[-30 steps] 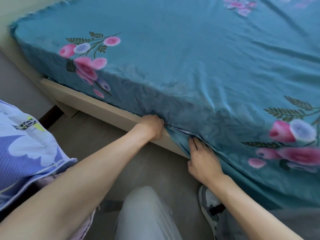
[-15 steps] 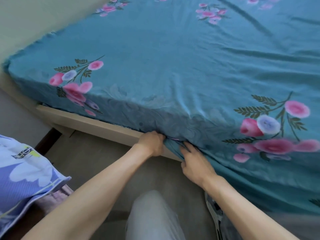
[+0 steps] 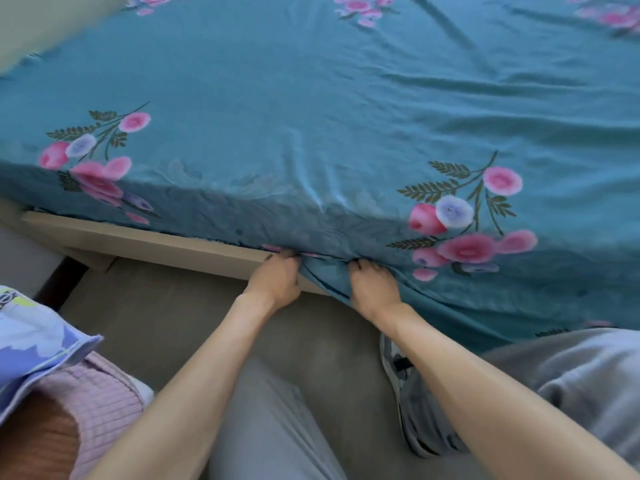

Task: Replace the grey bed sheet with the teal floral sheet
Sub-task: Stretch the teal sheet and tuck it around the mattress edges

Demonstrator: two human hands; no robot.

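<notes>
The teal floral sheet (image 3: 311,109) covers the whole top of the mattress and hangs down its near side. Its lower edge bunches at the near side of the bed. My left hand (image 3: 277,278) grips that edge with curled fingers, pressed against the pale wooden bed frame (image 3: 145,240). My right hand (image 3: 372,284) is just to the right, fingers curled into the hanging cloth at the mattress's lower edge. A grey cloth heap (image 3: 571,382), perhaps the grey sheet, lies at the lower right.
Grey floor (image 3: 180,306) runs along the bed. A blue-and-white patterned cloth (image 3: 31,337) over a pink ribbed fabric (image 3: 104,407) sits at the lower left. My grey trouser leg (image 3: 270,427) and a shoe (image 3: 398,368) are below my arms.
The view has tilted up, showing more of the bed top. Both hands have stayed at the sheet's lower edge, and the right hand's fingers have curled deeper into the cloth.
</notes>
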